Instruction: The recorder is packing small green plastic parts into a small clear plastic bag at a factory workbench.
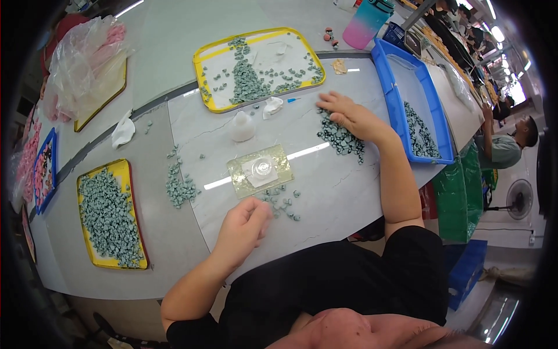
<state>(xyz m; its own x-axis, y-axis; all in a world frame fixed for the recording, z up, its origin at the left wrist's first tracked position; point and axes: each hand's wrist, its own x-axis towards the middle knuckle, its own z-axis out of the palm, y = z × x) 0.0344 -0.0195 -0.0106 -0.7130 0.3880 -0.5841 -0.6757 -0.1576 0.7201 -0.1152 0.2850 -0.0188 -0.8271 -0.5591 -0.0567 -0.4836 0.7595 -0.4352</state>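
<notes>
My left hand is closed, thumb against curled fingers, just below a yellowish translucent block; what it holds, if anything, is hidden. A small clear round dish on white paper rests on that block. Beside my left fingers lie several loose small green pieces. My right hand is open, fingers stretched over the top edge of a pile of darker, shiny green pieces. Between the hands and the far tray stand a white squeeze bottle and a crumpled white tissue with a blue dispensing tip.
A yellow-rimmed tray of green pieces lies ahead; another yellow tray is full at left. More pieces lie between. A blue bin stands right, near a pink-blue bottle. A person sits far right.
</notes>
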